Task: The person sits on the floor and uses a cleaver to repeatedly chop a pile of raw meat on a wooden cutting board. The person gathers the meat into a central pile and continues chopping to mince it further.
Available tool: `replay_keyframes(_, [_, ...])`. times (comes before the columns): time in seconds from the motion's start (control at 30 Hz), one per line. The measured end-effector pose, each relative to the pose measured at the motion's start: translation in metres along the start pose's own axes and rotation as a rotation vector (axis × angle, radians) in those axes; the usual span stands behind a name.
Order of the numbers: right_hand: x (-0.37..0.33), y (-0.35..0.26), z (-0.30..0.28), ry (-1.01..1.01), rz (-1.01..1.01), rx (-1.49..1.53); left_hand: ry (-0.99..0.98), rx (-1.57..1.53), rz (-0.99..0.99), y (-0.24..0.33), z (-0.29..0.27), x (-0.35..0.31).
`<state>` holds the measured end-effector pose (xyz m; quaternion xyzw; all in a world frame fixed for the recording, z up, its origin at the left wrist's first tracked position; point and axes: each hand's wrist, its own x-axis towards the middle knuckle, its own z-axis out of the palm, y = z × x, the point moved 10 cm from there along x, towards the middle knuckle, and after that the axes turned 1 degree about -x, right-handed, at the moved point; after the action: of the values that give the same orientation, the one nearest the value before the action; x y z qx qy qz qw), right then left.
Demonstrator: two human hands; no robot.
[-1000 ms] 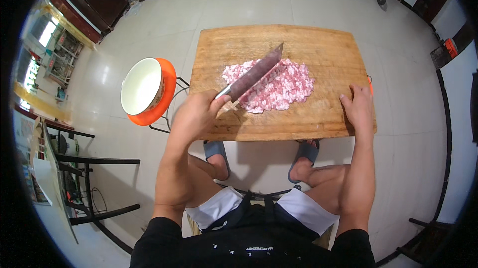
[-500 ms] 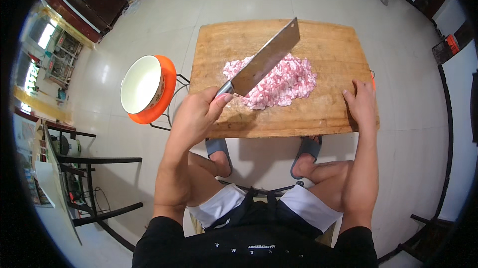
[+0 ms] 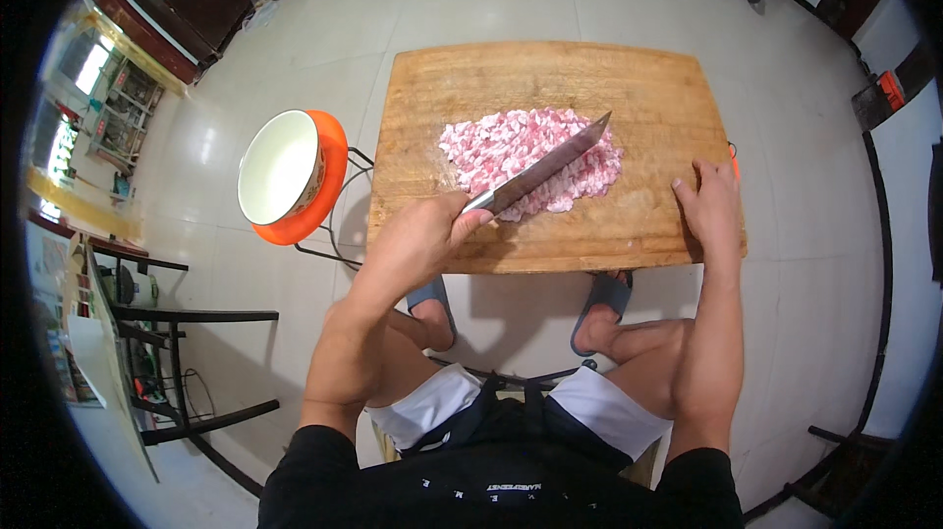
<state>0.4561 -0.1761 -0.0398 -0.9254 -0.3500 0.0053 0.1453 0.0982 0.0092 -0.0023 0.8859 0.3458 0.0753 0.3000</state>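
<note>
Across the cutting board [image 3: 643, 77] in the head view, holds the cleaver [image 3: 545, 171] with the left hand [image 3: 417, 239] wrapped round its handle, probably for control of the blade, slanted over the chopped meat [image 3: 491, 146] at the board's middle; cannot tell from above about contact between the two; rests the right hand [image 3: 715, 205], thumb spread from fingers, at the right edge, perhaps for steadiness; has, off left, a bowl [image 3: 275, 170] on an orange stool [image 3: 334, 141], with only bare cream lining visible inside.

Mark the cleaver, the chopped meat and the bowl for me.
Cleaver [image 3: 548, 167]: head view, middle of the blade.
Chopped meat [image 3: 514, 144]: head view, exposed part beside the blade.
Bowl [image 3: 279, 167]: head view, pale inside surface.
</note>
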Motion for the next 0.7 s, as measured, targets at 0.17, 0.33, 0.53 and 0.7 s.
replay_keyframes(0.17, [0.001, 0.013, 0.009, 0.026, -0.017, 0.057, 0.024, -0.170, -0.146, 0.001, -0.021, -0.006])
replay_keyframes(0.33, [0.002, 0.005, 0.004, 0.000, -0.003, 0.009, -0.026, 0.020, 0.013, 0.003, 0.001, 0.000])
replay_keyframes(0.53, [0.002, 0.010, 0.008, 0.009, -0.017, 0.025, 0.019, -0.203, -0.149, -0.009, -0.022, -0.009])
replay_keyframes(0.7, [0.003, 0.006, 0.007, 0.009, -0.025, 0.031, 0.067, -0.045, -0.126, -0.019, -0.015, 0.004])
